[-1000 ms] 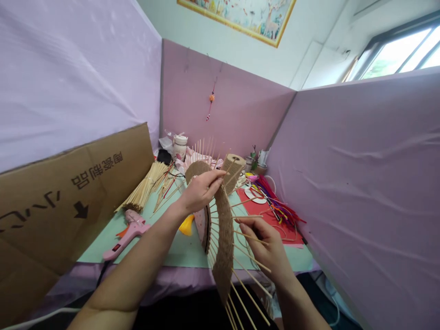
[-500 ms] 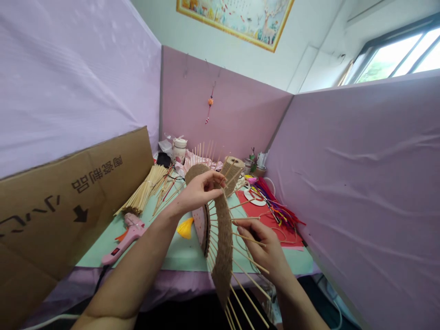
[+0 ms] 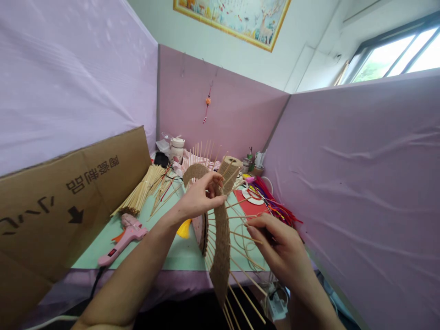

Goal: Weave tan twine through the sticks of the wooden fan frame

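A curved band of woven brown twine (image 3: 221, 247) stands on edge in front of me, with thin wooden sticks (image 3: 248, 277) poking out along both sides. My left hand (image 3: 202, 195) is closed on the upper part of the band, thumb over its edge. Right of the band, my right hand (image 3: 280, 240) pinches a thin strand of twine that runs back toward the weave, close to the stick ends. A pink dotted panel with a dark edge (image 3: 204, 231) shows behind the sticks. The roll of twine (image 3: 231, 161) stands just beyond my left hand.
At left lie a pink glue gun (image 3: 127, 236), a bundle of sticks (image 3: 142, 189) and a cardboard sheet (image 3: 85, 197). A yellow tassel (image 3: 184, 229) is beside the band. Red sheet (image 3: 249, 208), white ring (image 3: 253, 197) and coloured pipe cleaners (image 3: 275, 201) lie at right. A cup (image 3: 177, 149) stands behind.
My right hand has moved right and slightly away from the band, drawing the strand out. My left hand keeps its hold, its thumb shifted slightly. The view has shifted a little.
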A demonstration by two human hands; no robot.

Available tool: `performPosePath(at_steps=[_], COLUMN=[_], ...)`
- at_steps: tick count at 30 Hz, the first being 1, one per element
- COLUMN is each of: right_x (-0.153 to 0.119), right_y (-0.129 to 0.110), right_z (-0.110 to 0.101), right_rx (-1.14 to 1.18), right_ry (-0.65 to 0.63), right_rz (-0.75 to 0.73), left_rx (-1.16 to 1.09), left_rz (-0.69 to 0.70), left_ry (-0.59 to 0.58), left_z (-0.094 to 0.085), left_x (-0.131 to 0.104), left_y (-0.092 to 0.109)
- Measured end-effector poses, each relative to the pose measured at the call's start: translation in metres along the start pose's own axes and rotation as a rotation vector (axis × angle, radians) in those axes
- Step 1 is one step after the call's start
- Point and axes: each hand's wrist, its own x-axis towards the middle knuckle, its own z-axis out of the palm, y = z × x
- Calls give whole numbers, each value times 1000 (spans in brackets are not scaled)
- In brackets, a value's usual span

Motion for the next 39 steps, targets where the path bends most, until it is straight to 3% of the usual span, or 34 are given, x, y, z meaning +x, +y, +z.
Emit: performPosePath(at_steps=[5, 10, 15, 19, 25, 29, 33, 39], right_x=[7, 23, 40, 47, 54, 50, 52, 62], right_y=[-14, -22, -38, -55, -66, -69, -67, -37], right_z=[-17, -27, -43, -56, -62, -63, -68, -77], right_rx=[-107, -201, -518, -687, -687, -567, -579, -577], right_ry=[-52, -97, -238, -310, -368, -442, -367, -226], right_rz=[-104, -228, -425, -480, -516, -497, -451, -432], left_rx=[12, 23, 68, 67, 33, 34, 54, 40], left_rz=[-40, -45, -37, -18, -22, -31, -39, -53], left_ry=[68, 49, 64, 60, 62, 73, 69, 67], left_z=[2, 2, 3, 3, 5, 7, 7, 7], left_x=[0, 0, -1, 0, 1, 1, 1, 0], left_y=[3, 2, 3, 4, 4, 3, 3, 3])
